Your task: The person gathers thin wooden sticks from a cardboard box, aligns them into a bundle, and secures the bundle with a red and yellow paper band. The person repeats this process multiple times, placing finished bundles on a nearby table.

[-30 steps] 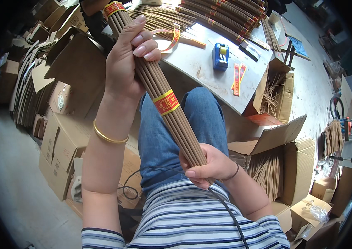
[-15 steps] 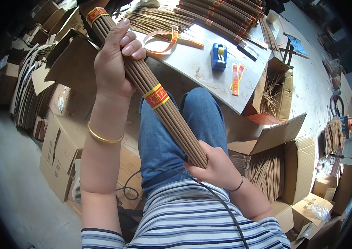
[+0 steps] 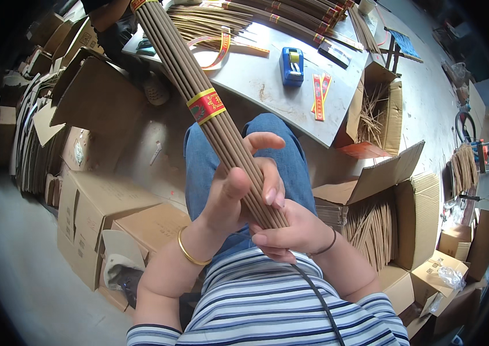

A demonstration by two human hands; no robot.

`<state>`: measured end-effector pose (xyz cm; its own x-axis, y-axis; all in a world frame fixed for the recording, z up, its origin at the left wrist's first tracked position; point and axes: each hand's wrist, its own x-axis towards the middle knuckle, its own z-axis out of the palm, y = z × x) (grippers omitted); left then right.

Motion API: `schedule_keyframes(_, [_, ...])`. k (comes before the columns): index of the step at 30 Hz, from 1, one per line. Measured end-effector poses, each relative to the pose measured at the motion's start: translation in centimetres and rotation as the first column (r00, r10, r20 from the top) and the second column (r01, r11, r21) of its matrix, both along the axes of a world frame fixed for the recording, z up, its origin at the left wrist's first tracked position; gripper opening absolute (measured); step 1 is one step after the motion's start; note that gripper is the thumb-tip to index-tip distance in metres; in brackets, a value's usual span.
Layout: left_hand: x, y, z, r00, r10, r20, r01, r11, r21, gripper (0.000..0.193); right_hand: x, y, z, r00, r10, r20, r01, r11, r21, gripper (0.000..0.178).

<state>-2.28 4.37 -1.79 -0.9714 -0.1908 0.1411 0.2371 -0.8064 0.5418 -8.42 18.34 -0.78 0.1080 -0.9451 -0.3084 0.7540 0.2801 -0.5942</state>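
Note:
A long bundle of brown incense sticks (image 3: 225,135) slants across my lap from the upper left. A red and yellow paper band (image 3: 206,105) wraps its middle, and another band shows at its far end. My right hand (image 3: 297,229) is closed around the near end. Just above it, my left hand (image 3: 219,200) cradles the bundle loosely, thumb on one side and fingers curling over the other, with its index finger lifted away. The left palm is partly hidden behind the sticks.
On the white table (image 3: 256,109) lie a blue tape dispenser (image 3: 291,68), loose paper bands (image 3: 318,97) and more banded bundles (image 3: 296,26). Open cartons of sticks (image 3: 371,236) stand at the right, cardboard boxes (image 3: 112,196) at the left. Another person's arm (image 3: 106,14) shows at upper left.
My left hand has slid down the bundle from near its far end to beside my right hand, loosening its fingers. The bundle has turned, so its middle band shows a different side.

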Motion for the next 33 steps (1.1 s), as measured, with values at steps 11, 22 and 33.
schedule_keyframes(11, [-0.4,-2.1,-0.2,0.911,0.104,0.398,-0.053,0.989,-0.138,0.032,-1.3,-0.5,-1.3,0.993,0.034,-0.117,-0.025,0.997,0.074,0.024])
schedule_keyframes(22, [0.6,-3.9,-0.5,0.919,-0.378,0.109,-0.205,-0.698,-0.686,0.059,-2.1,-0.8,-4.2,0.945,0.303,-0.126,-0.268,0.934,0.238,0.031])
schedule_keyframes(33, [-2.5,-6.0,-0.3,0.830,0.149,0.537,0.520,0.142,-0.842,0.022,-15.0,1.4,-13.8,-0.312,0.029,-0.950,0.736,0.640,-0.222,0.019])
